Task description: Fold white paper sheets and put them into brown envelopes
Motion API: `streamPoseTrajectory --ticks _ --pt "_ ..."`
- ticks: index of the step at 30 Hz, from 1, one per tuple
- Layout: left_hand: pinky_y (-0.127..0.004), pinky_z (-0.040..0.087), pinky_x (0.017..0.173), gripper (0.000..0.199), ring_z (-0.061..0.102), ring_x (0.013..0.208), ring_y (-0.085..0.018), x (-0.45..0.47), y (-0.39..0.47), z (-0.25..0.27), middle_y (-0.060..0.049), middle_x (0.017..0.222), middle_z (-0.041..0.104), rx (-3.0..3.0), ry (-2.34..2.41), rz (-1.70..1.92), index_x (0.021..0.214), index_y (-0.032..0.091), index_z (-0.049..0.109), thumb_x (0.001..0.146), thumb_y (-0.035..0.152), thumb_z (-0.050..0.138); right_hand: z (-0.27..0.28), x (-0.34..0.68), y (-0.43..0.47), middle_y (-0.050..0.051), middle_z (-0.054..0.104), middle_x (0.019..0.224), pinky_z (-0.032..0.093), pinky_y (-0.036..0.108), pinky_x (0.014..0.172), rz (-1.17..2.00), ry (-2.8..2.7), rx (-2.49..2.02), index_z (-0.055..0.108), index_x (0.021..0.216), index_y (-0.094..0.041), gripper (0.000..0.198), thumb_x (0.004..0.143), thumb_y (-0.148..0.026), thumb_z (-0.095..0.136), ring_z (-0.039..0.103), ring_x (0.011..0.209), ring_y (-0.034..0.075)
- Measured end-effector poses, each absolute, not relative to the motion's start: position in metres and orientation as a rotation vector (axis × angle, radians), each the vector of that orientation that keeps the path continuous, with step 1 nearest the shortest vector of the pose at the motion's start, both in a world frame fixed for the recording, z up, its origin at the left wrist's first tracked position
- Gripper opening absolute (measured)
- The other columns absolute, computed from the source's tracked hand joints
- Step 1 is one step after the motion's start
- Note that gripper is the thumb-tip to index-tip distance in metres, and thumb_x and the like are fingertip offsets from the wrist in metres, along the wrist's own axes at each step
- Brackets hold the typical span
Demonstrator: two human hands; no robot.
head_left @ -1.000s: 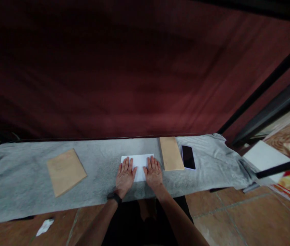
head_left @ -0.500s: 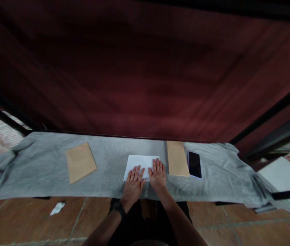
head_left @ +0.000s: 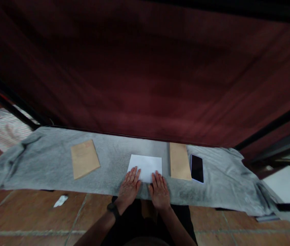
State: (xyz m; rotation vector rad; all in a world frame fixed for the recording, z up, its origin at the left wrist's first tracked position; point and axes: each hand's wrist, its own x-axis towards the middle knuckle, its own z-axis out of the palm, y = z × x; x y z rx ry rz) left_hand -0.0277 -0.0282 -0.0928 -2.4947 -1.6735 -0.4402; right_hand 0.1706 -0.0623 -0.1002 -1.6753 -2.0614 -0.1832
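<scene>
From where I stand, both hands have drawn back toward the person's body over the past second. They lay well up on the flat, rectangular sheet of white paper (head_left: pixel 146 164), fingertips near its far edge; now just the fingers reach over its near part, and the far part shows bare between and beyond them. The left hand (head_left: pixel 129 188), with a dark band-like watch (head_left: pixel 113 209) on its wrist, is spread loosely at the sheet's near left corner. The right hand (head_left: pixel 160 192) lies the same way at the near right. Neither grips anything: palms down, fingers extended, released. To my eye that leaves the paper lightly touched rather than covered, and it looks smooth and flat, as if the pressing stroke has reached the near edge.

The sheet lies on the long surface draped in soft grey cloth (head_left: pixel 113 157). Left of it is a flat tan paper packet (head_left: pixel 85 160); to its right, a tan rectangular box (head_left: pixel 179 162), then a black-screened phone with a lilac edge (head_left: pixel 197 168).
</scene>
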Motion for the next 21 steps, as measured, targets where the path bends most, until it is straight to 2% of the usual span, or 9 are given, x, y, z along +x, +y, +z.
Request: streamPoseTrajectory --ticks 6,10,13,21 --pt "-0.051 0.029 0.120 0.059 0.032 0.148 -0.029 -0.026 -0.021 -0.093 -0.019 0.156 0.040 -2.331 -1.850 -0.489 0.150 0.005 0.037 0.101 0.036 0.031 -0.103 0.187 -0.071 0.017 0.043 0.154 0.036 0.048 0.113 -0.266 -2.096 -1.659 0.031 0.155 -0.011 0.060 0.103 -0.040 0.040 0.043 0.140 0.029" --pt "-0.046 0.028 0.121 0.059 0.031 0.148 -0.025 0.029 0.000 -0.084 -0.017 0.157 0.038 -2.474 -1.733 -0.522 0.152 0.007 0.034 0.101 0.036 0.033 -0.101 0.183 -0.071 0.017 0.043 0.154 0.035 0.048 0.114 -0.259 -2.080 -1.653 0.029 0.156 -0.011 0.060 0.103 -0.038 0.038 0.045 0.139 0.029" --pt "-0.047 0.028 0.121 0.059 0.033 0.147 -0.026 0.057 0.021 -0.082 -0.018 0.156 0.040 -2.537 -1.716 -0.500 0.150 0.005 0.037 0.100 0.036 0.035 -0.099 0.181 -0.071 0.017 0.043 0.154 0.034 0.047 0.114 -0.234 -2.056 -1.675 0.030 0.156 -0.013 0.057 0.104 -0.036 0.037 0.045 0.139 0.028" --pt "-0.047 0.028 0.120 0.058 0.033 0.147 -0.026 0.019 0.053 -0.084 -0.017 0.155 0.041 -2.497 -1.785 -0.463 0.149 0.008 0.040 0.102 0.040 0.031 -0.093 0.181 -0.074 0.015 0.042 0.155 0.034 0.047 0.115 -0.197 -2.047 -1.689 0.033 0.155 -0.015 0.056 0.104 -0.038 0.036 0.043 0.141 0.029"
